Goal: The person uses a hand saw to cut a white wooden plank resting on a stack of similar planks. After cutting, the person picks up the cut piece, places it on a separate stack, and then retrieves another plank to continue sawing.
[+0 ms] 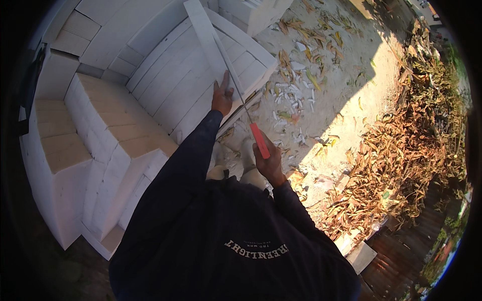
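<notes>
My left hand (223,93) rests with fingers apart against a long white strip (201,30), which lies slanting over a stack of white blocks (168,88). My right hand (271,160) grips the red handle of a long thin-bladed saw (259,140). The blade runs up along the strip's right edge, just past my left fingers. The stack's right edge is just beside the blade.
More pale blocks (115,115) form steps at the left. Dusty ground (341,85) with white scraps and leaves lies to the right. Beyond it are a heap of dry leaves (411,140) and a dark corrugated sheet (401,256). My feet stand below the stack.
</notes>
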### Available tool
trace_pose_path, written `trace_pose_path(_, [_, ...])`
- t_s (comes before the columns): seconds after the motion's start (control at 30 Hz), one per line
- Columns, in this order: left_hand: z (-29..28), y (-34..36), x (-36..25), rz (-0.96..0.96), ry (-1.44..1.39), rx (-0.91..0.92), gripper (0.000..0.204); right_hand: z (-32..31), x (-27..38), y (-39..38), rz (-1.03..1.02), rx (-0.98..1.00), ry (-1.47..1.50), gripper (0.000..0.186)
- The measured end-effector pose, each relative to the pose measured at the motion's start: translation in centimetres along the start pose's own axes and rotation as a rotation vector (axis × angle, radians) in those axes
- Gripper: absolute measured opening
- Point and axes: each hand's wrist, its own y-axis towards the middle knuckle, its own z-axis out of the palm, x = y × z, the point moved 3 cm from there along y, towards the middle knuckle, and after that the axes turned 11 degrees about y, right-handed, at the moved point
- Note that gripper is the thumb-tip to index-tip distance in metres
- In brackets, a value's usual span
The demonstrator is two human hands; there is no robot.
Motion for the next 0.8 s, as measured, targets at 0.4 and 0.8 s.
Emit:
trace_pose_path(0.4, [0.2,0.0,0.0,0.015,-0.028,-0.009,0.071,0.0,0.2,-0.2,0.029,0.008,0.073,0.05])
trace_pose_path(0.8, [-0.3,-0.4,-0.9,-0.027,-0.009,0.006,0.069,-0.3,0.0,-0.4,0.039,0.01,0.027,0.047])
